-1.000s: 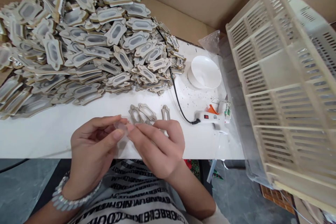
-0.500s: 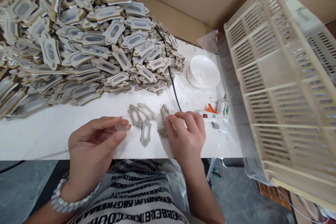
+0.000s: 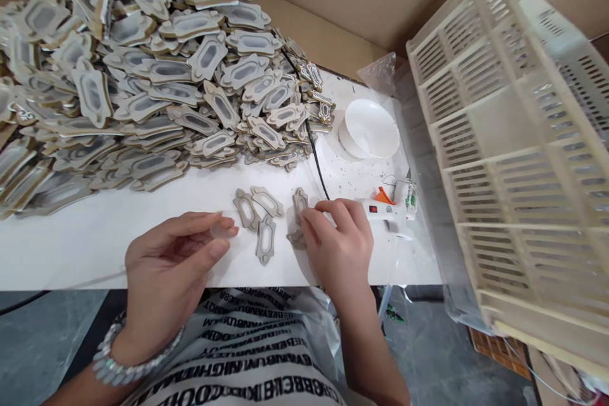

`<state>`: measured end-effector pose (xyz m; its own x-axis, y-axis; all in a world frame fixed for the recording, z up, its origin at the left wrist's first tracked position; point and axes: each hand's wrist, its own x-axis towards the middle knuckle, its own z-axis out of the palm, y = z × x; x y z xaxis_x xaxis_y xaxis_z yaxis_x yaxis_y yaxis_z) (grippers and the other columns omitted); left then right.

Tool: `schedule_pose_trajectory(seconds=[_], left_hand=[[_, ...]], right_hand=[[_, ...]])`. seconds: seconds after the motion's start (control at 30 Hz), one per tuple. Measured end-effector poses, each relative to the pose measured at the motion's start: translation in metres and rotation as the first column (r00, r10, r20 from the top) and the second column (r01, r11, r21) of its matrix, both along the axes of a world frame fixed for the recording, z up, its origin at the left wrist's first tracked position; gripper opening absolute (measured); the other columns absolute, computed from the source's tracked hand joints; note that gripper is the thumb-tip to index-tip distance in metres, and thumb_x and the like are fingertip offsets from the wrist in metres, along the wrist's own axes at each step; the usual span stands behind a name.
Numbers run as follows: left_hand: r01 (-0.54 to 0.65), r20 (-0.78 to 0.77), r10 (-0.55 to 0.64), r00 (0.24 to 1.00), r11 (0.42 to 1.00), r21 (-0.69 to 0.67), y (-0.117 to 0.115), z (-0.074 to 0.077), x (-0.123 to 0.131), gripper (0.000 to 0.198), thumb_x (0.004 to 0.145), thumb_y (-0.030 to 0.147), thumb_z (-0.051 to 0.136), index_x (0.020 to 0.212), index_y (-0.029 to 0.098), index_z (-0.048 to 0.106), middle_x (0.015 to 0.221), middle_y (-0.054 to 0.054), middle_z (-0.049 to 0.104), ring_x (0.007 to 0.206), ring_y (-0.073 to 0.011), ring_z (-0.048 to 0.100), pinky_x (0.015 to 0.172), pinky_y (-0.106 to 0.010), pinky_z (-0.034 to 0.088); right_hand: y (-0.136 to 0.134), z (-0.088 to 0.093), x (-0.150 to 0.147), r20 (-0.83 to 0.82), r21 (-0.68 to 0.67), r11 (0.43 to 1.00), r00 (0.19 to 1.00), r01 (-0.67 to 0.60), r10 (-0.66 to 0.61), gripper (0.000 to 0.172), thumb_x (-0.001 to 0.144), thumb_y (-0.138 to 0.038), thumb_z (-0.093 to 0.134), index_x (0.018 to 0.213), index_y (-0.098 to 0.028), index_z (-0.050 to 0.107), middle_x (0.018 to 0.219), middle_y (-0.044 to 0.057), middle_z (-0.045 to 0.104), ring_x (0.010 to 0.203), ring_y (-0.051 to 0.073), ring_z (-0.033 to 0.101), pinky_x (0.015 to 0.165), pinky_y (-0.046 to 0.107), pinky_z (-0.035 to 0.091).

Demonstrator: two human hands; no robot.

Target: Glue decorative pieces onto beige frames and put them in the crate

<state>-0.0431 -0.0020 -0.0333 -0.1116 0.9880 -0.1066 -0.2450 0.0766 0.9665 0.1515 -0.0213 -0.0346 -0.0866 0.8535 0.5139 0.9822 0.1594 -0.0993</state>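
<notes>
My left hand [image 3: 174, 260] is above the white table, thumb and fingertips pinching a small clear, thin piece [image 3: 223, 229]. My right hand [image 3: 339, 238] has its fingers bent and drawn together over two grey frame-shaped pieces, one upper [image 3: 300, 201] and one lower [image 3: 295, 239], partly covering both. What its fingertips grip, if anything, is hidden. Between the hands lie three more grey frames with open centres: a left one [image 3: 242, 210], a slanted one [image 3: 275, 208] and a front one [image 3: 259, 242].
A big heap of similar grey frames [image 3: 157, 70] fills the back left. Farther right are a white bowl [image 3: 354, 139], a white glue gun [image 3: 380, 210] with an orange trigger, and a black cable [image 3: 316, 162]. A cream plastic crate [image 3: 499, 127] stands along the right side.
Both hands keep nearly the same place and grip. The whole view has shifted very slightly; the frames on the table look unmoved.
</notes>
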Motion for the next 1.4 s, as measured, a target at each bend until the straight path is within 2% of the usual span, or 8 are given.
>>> schedule_pose_trajectory(seconds=[0.2,0.3,0.53,0.8,0.97,1.2,1.33,1.4], left_hand=[[-0.009,-0.051,0.01,0.999,1.0,0.011,-0.001,-0.002,0.0,0.023,0.067,0.025,0.087,0.083,0.038,0.078,0.084,0.004,0.078,0.075,-0.0138,0.073,0.072,-0.023,0.064],[-0.034,-0.241,0.055,0.969,0.995,0.09,0.002,0.0,-0.006,0.022,0.07,0.026,0.085,0.089,0.036,0.078,0.089,0.004,0.078,0.079,-0.016,0.073,0.077,-0.028,0.065],[0.117,-0.776,0.167,0.608,0.948,0.296,0.019,0.011,-0.027,0.014,0.079,0.044,0.074,0.09,0.035,0.077,0.09,0.005,0.077,0.082,-0.0234,0.071,0.087,-0.043,0.058],[0.345,-0.899,0.124,0.419,0.894,0.284,0.031,-0.007,-0.035,0.024,0.088,0.049,0.058,0.094,0.035,0.077,0.091,0.001,0.075,0.086,-0.024,0.067,0.079,-0.037,0.05],[0.401,-0.916,0.146,0.373,0.865,0.301,0.029,0.006,-0.022,0.028,0.09,0.045,0.053,0.108,0.033,0.072,0.098,0.001,0.074,0.092,-0.0248,0.067,0.085,-0.039,0.051],[0.761,-0.93,0.006,0.368,0.572,0.305,0.04,0.034,0.053,0.042,0.088,0.035,0.062,0.129,0.028,0.06,0.096,-0.005,0.073,0.087,-0.0257,0.068,0.077,-0.035,0.05],[0.905,-0.995,-0.061,0.079,0.423,0.046,0.045,0.038,0.114,0.032,0.087,0.026,0.065,0.116,0.016,0.058,0.092,-0.009,0.07,0.089,-0.0275,0.066,0.076,-0.037,0.049],[0.915,-0.999,-0.048,0.024,0.403,0.002,0.046,0.037,0.139,0.03,0.086,0.022,0.066,0.112,0.013,0.056,0.09,-0.01,0.071,0.089,-0.0284,0.067,0.078,-0.038,0.049]], right_hand=[[0.005,0.012,0.007,0.0,-0.168,0.985,0.999,-0.042,0.043,0.017,0.084,-0.008,0.068,0.073,-0.02,0.074,0.075,0.003,0.07,0.073,0.019,0.054,0.063,0.03,0.043],[0.006,0.019,0.009,0.023,-0.246,0.968,0.998,-0.048,0.056,0.012,0.082,-0.01,0.072,0.076,-0.02,0.075,0.073,0.002,0.069,0.07,0.018,0.053,0.061,0.029,0.042],[-0.001,0.028,0.007,0.115,-0.32,0.947,0.991,-0.034,0.075,0.009,0.088,-0.02,0.069,0.092,-0.019,0.076,0.075,0.004,0.068,0.071,0.02,0.053,0.061,0.031,0.041],[-0.027,0.028,0.023,-0.145,-0.05,0.997,0.987,0.063,-0.07,0.018,0.096,-0.02,0.058,0.106,-0.016,0.073,0.086,0.006,0.069,0.076,0.019,0.056,0.07,0.032,0.049],[-0.049,0.026,0.043,-0.291,0.113,0.974,0.944,0.197,-0.158,0.017,0.091,-0.013,0.065,0.103,-0.022,0.072,0.081,0.002,0.067,0.071,0.015,0.061,0.062,0.028,0.049],[-0.075,0.015,0.054,-0.539,0.219,0.923,0.828,0.317,-0.157,0.035,0.088,-0.007,0.065,0.116,-0.028,0.07,0.082,0.001,0.067,0.058,0.012,0.052,0.052,0.027,0.044],[-0.086,0.011,0.063,-0.58,0.288,0.891,0.805,0.351,-0.13,0.043,0.086,-0.004,0.065,0.12,-0.03,0.071,0.078,0.0,0.065,0.062,0.012,0.055,0.054,0.027,0.045],[-0.091,0.01,0.068,-0.588,0.313,0.879,0.8,0.36,-0.118,0.046,0.086,-0.003,0.065,0.121,-0.031,0.071,0.081,0.0,0.067,0.062,0.012,0.056,0.054,0.026,0.045]])
